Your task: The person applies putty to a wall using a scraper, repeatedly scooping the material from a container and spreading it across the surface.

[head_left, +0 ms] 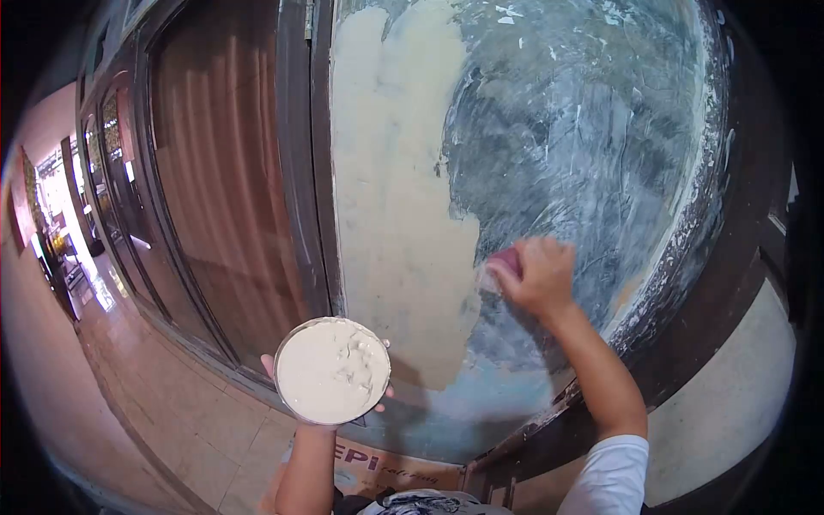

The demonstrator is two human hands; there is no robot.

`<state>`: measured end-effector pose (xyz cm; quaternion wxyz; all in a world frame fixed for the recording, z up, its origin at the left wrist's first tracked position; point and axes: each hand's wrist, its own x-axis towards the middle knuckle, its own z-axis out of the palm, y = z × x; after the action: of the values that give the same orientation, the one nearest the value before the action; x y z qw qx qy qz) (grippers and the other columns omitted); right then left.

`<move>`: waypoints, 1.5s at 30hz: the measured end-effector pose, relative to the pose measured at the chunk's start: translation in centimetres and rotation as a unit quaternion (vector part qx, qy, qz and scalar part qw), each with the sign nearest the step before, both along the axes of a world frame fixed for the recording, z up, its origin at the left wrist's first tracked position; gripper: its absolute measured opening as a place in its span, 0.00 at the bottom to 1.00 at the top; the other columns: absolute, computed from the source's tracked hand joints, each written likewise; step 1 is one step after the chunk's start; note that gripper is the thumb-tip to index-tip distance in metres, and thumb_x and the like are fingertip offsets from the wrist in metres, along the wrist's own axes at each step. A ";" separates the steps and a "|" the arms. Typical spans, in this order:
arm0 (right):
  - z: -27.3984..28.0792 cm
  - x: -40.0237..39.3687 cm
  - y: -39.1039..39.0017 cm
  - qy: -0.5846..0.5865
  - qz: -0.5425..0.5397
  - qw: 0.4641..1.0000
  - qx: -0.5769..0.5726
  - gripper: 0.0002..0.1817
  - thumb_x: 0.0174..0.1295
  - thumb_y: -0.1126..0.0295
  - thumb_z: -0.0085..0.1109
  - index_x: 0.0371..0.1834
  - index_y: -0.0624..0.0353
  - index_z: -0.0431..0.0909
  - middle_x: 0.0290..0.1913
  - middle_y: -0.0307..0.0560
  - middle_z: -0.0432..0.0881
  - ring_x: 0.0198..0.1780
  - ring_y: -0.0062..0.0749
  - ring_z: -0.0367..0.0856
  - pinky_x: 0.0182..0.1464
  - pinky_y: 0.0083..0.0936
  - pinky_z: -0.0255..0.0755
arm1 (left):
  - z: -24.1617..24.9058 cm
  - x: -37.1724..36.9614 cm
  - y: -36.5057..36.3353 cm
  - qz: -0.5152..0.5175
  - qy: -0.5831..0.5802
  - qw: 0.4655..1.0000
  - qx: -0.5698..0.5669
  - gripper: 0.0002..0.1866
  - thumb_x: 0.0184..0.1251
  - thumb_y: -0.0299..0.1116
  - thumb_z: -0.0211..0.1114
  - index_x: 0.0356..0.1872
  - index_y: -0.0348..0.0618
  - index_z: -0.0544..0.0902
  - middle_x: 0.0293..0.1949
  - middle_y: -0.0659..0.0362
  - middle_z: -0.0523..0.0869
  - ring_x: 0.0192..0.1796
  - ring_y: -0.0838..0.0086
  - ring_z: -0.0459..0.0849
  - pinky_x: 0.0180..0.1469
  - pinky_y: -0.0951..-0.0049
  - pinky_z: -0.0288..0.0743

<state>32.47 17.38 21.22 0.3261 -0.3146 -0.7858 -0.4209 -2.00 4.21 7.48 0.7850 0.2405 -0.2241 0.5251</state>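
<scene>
My left hand (269, 366) holds up a round container of cream-coloured paste (326, 369) from below, its fingers showing at both sides of the rim. At the wall panel (403, 189), my right hand (542, 273) is closed around a reddish tool (506, 261), slightly blurred, whose pale lower edge is at or near the surface. Cream paste covers the panel's left part, with a ragged edge beside the tool. The right part is mottled grey-blue with whitish streaks.
Left of the panel stands a dark frame (311, 172) with glass and a reddish curtain (223, 163) behind it. A tiled floor (197, 451) runs along the left. Below lies a printed banner (395, 472). Dark trim (738, 249) curves along the right.
</scene>
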 end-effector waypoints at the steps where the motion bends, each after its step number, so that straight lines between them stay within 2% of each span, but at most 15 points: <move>1: 1.6 -0.1 0.3 0.117 0.004 0.991 0.058 0.24 0.59 0.45 0.73 0.42 0.54 0.83 0.38 0.41 0.82 0.43 0.41 0.76 0.46 0.44 0.60 | 0.2 0.2 -0.1 -0.005 -0.005 1.000 0.007 0.69 0.48 0.87 0.64 0.85 0.52 0.57 0.81 0.27 0.51 0.66 0.07 0.65 0.60 0.11 0.70; 4: 2.2 0.1 0.3 0.251 -0.010 0.960 0.128 0.24 0.57 0.45 0.75 0.42 0.53 0.83 0.35 0.39 0.81 0.41 0.39 0.75 0.45 0.43 0.60 | -0.2 0.1 -0.3 -0.002 -0.003 1.000 0.012 0.69 0.48 0.87 0.64 0.85 0.52 0.56 0.81 0.27 0.50 0.66 0.07 0.65 0.60 0.11 0.70; 8: -2.3 0.0 0.2 0.014 0.033 0.999 -0.019 0.22 0.58 0.44 0.74 0.39 0.51 0.83 0.35 0.39 0.81 0.40 0.40 0.75 0.45 0.43 0.60 | -0.6 -0.3 -0.9 0.005 -0.014 1.000 -0.007 0.67 0.50 0.86 0.63 0.84 0.52 0.58 0.81 0.28 0.52 0.65 0.08 0.67 0.57 0.12 0.72; 14: 1.5 0.8 1.0 0.189 0.009 0.972 0.138 0.25 0.58 0.43 0.75 0.42 0.53 0.82 0.37 0.40 0.81 0.41 0.39 0.76 0.46 0.42 0.60 | -0.5 -0.3 -1.5 0.055 0.009 0.998 -0.031 0.65 0.53 0.84 0.64 0.84 0.50 0.57 0.79 0.25 0.55 0.59 0.12 0.74 0.50 0.18 0.81; 18: -4.5 0.4 -0.5 -0.047 0.035 0.998 -0.035 0.23 0.60 0.42 0.72 0.39 0.50 0.83 0.38 0.39 0.81 0.41 0.39 0.75 0.47 0.42 0.59 | -0.6 -0.5 -1.5 0.057 0.010 0.998 -0.027 0.64 0.54 0.84 0.63 0.84 0.50 0.57 0.80 0.26 0.52 0.59 0.11 0.74 0.50 0.19 0.81; 20: -5.1 0.6 0.5 -0.071 0.034 0.997 0.007 0.22 0.61 0.41 0.71 0.38 0.49 0.84 0.38 0.39 0.82 0.41 0.40 0.76 0.49 0.44 0.59 | -0.9 -0.5 -1.1 0.002 -0.027 0.999 -0.019 0.67 0.49 0.85 0.65 0.84 0.52 0.57 0.80 0.27 0.51 0.63 0.09 0.69 0.57 0.12 0.73; 23: 0.7 0.1 0.1 0.212 -0.016 0.975 0.059 0.21 0.59 0.45 0.75 0.38 0.50 0.82 0.38 0.39 0.81 0.41 0.41 0.76 0.50 0.43 0.59 | -0.2 -0.1 -1.0 -0.010 -0.036 0.999 -0.020 0.67 0.49 0.85 0.66 0.84 0.52 0.57 0.80 0.27 0.51 0.63 0.10 0.69 0.57 0.13 0.73; 26: 1.2 1.8 0.2 0.217 0.012 0.971 0.101 0.22 0.58 0.46 0.76 0.40 0.51 0.82 0.38 0.39 0.81 0.42 0.42 0.76 0.50 0.43 0.59 | -0.4 -0.3 -0.9 -0.014 -0.024 1.000 -0.012 0.67 0.49 0.85 0.66 0.84 0.52 0.57 0.80 0.27 0.50 0.64 0.10 0.69 0.56 0.13 0.75; 28: -2.8 1.7 -0.2 0.161 0.006 0.986 0.033 0.24 0.58 0.46 0.76 0.43 0.51 0.82 0.39 0.39 0.81 0.42 0.41 0.76 0.50 0.43 0.59 | -0.5 -0.5 -0.6 -0.011 -0.010 1.000 0.011 0.66 0.50 0.84 0.67 0.85 0.52 0.57 0.81 0.27 0.49 0.64 0.09 0.69 0.55 0.15 0.76; 29: -5.3 1.6 -0.1 0.061 0.024 0.998 -0.003 0.24 0.57 0.45 0.76 0.44 0.51 0.81 0.39 0.39 0.81 0.42 0.40 0.75 0.50 0.43 0.59 | 0.7 0.1 -1.5 0.068 0.031 0.997 -0.034 0.66 0.53 0.85 0.63 0.83 0.46 0.58 0.78 0.24 0.56 0.52 0.15 0.80 0.41 0.28 0.86; 31: -6.3 1.4 -0.3 -0.041 0.043 0.997 -0.041 0.25 0.57 0.45 0.76 0.45 0.51 0.81 0.40 0.38 0.81 0.42 0.40 0.75 0.50 0.43 0.59 | 1.0 0.5 -1.7 0.049 0.011 0.998 -0.037 0.66 0.53 0.84 0.64 0.83 0.46 0.58 0.78 0.24 0.56 0.54 0.15 0.79 0.44 0.27 0.85; 38: -2.4 1.1 0.3 0.229 0.018 0.968 0.101 0.23 0.58 0.43 0.74 0.44 0.47 0.81 0.40 0.34 0.82 0.41 0.37 0.74 0.49 0.43 0.58 | 0.1 0.3 -0.9 -0.006 -0.016 1.000 -0.025 0.67 0.50 0.86 0.64 0.84 0.52 0.57 0.80 0.26 0.51 0.63 0.10 0.69 0.54 0.14 0.75; 40: -5.7 0.9 -0.6 0.017 0.015 0.997 -0.077 0.21 0.58 0.44 0.75 0.41 0.46 0.82 0.38 0.33 0.82 0.40 0.36 0.74 0.49 0.43 0.58 | -0.2 0.2 -0.6 -0.007 -0.018 1.000 -0.010 0.68 0.49 0.87 0.64 0.84 0.52 0.57 0.80 0.27 0.51 0.63 0.10 0.69 0.55 0.14 0.75; 41: -7.5 1.3 0.7 -0.038 0.069 0.997 -0.005 0.21 0.58 0.43 0.75 0.40 0.46 0.83 0.37 0.33 0.81 0.38 0.36 0.74 0.49 0.44 0.58 | -0.2 0.2 -0.6 -0.010 -0.025 0.999 -0.017 0.68 0.48 0.87 0.64 0.84 0.52 0.57 0.80 0.27 0.51 0.63 0.10 0.69 0.55 0.13 0.75; 45: -3.4 1.0 1.3 0.026 0.008 0.999 0.033 0.22 0.58 0.43 0.75 0.42 0.47 0.83 0.37 0.33 0.81 0.40 0.35 0.74 0.50 0.43 0.58 | 0.2 0.2 -1.0 0.013 -0.010 1.000 -0.026 0.67 0.50 0.85 0.65 0.84 0.50 0.57 0.80 0.26 0.52 0.61 0.11 0.72 0.53 0.17 0.78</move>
<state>33.48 18.69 17.85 0.3601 -0.3080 -0.7655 -0.4353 -1.76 3.24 7.69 0.7820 0.2176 -0.2150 0.5431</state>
